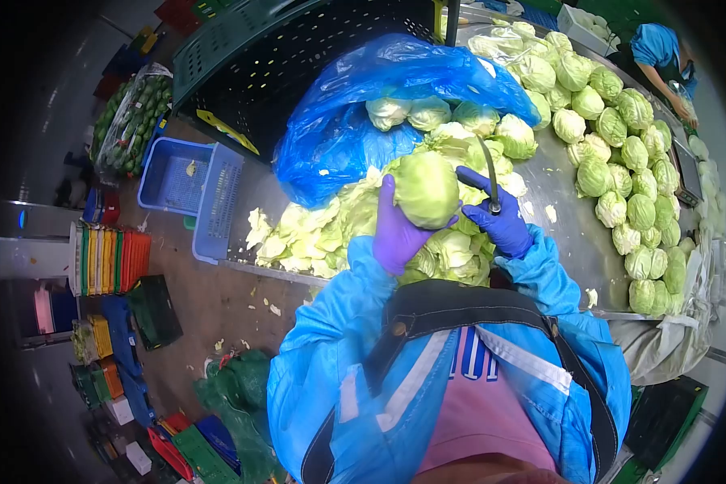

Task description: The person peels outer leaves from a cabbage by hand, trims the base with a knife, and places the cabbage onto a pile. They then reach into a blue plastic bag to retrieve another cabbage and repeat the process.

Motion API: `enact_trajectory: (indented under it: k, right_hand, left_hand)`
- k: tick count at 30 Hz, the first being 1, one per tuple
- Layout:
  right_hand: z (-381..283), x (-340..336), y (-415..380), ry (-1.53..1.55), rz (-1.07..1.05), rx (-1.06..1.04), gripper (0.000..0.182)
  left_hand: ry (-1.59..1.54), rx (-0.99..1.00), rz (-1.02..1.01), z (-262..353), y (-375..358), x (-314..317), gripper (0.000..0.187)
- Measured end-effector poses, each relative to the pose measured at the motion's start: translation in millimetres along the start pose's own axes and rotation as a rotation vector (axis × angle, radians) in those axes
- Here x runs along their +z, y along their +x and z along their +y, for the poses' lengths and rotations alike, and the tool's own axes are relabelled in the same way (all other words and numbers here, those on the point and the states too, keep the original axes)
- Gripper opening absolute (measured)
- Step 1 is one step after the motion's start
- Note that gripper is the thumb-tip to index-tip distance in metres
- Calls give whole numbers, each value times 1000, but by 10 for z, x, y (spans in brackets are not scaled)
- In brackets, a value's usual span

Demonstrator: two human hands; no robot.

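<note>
A pale green cabbage point(426, 190) rests in my left hand point(398, 230), whose purple-gloved fingers and thumb cup it from below and the left. Gripped in my right hand point(500, 222), also gloved, is a knife point(490, 165) with a dark curved blade pointing up. My right index finger stretches toward the cabbage. Beneath and around both hands lies a heap of loose cabbage leaves point(323, 234) on the metal table point(552, 161). Just beyond, a blue plastic bag point(339, 105) lies open with several cabbages point(429, 114) at its mouth.
Rows of cabbages point(621, 161) cover the table's right side. A dark green perforated crate point(250, 73) stands at the back left, with blue baskets point(177, 177) below it. A co-worker point(657, 56) is at the far right. Stacked coloured crates point(109, 258) line the left floor.
</note>
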State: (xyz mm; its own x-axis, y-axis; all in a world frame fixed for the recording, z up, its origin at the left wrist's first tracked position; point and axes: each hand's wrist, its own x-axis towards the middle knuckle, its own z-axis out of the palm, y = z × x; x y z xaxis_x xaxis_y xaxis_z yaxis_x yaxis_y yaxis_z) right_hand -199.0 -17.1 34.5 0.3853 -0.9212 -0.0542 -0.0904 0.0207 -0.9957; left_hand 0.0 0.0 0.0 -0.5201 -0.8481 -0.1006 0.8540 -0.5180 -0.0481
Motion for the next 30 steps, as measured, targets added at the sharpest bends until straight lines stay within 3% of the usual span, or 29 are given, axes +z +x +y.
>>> enact_trajectory:
  k: [2, 3, 6, 7, 9, 10, 12, 18, 21, 25, 30]
  right_hand:
    - [20, 42, 17, 84, -41, 11, 53]
    - [23, -40, -3, 62, -42, 25, 53]
    - [209, -72, 73, -180, -15, 10, 54]
    - [269, -69, 64, -178, -18, 12, 54]
    - [330, -51, 57, -404, 65, 24, 57]
    - [339, -22, 24, -507, 67, -94, 56]
    - [317, 35, -10, -502, 39, -96, 53]
    - [295, 133, -35, -592, -47, -102, 52]
    - [318, 189, -11, -602, -5, -142, 53]
    - [361, 306, 39, -753, 118, -199, 50]
    - [384, 367, 87, -707, 173, -158, 46]
  left_hand:
    - [229, 233, 98, -5, -19, -2, 82]
    - [204, 232, 91, -77, 13, -38, 82]
    - [996, 543, 204, 26, -50, -65, 85]
    - [995, 544, 210, 27, -42, -103, 85]
    - [1486, 777, 247, 10, -7, -178, 89]
    - [1485, 778, 247, 2, -5, -198, 89]
    - [1784, 874, 323, -25, -12, -207, 91]
    - [1809, 1040, 305, 7, 47, -221, 88]
    - [1633, 919, 306, -36, 38, -219, 87]
    - [1612, 930, 328, -74, 36, -214, 87]
    - [1819, 1046, 372, -60, 3, -223, 85]
